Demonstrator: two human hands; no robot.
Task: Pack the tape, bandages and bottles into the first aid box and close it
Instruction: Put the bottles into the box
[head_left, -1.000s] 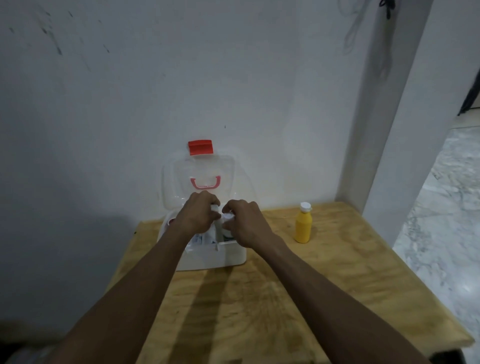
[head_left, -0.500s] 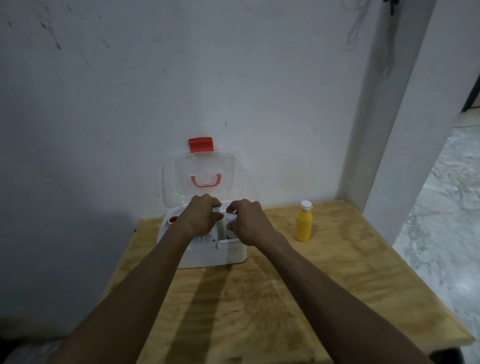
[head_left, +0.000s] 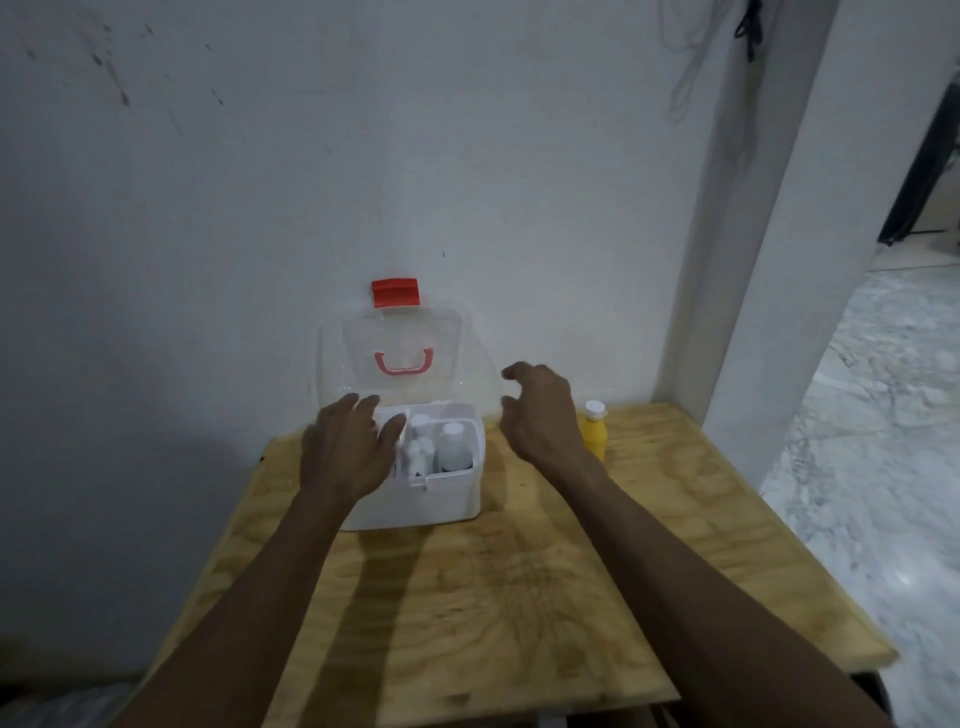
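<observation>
Now that both hands have come apart from where they were bunched together over the middle of the first aid box (head_left: 415, 499) half a second ago, its right-hand compartment shows plainly: two white-capped bottles (head_left: 451, 447) stand upright in it, side by side. The box sits at the back of the wooden table (head_left: 519, 597), close to the wall, with its clear lid (head_left: 400, 358) propped open and the red latch (head_left: 395, 292) at the top.

The left hand (head_left: 348, 452) lies spread over the left part of the box, fingers loose and open, gripping nothing that I can see; what lies under it is hidden, so I cannot tell whether tape or bandages are in there.

The right hand (head_left: 540, 415) has swung out to the right of the box and hangs in the air, fingers half curled and empty, just in front of the yellow bottle (head_left: 593, 434), which stands on the table beside the box, not yet touched.

By my judgement the bottles already inside are settled, and the yellow one is the next thing to pack. After that, only closing the lid and pressing the latch down would remain.
</observation>
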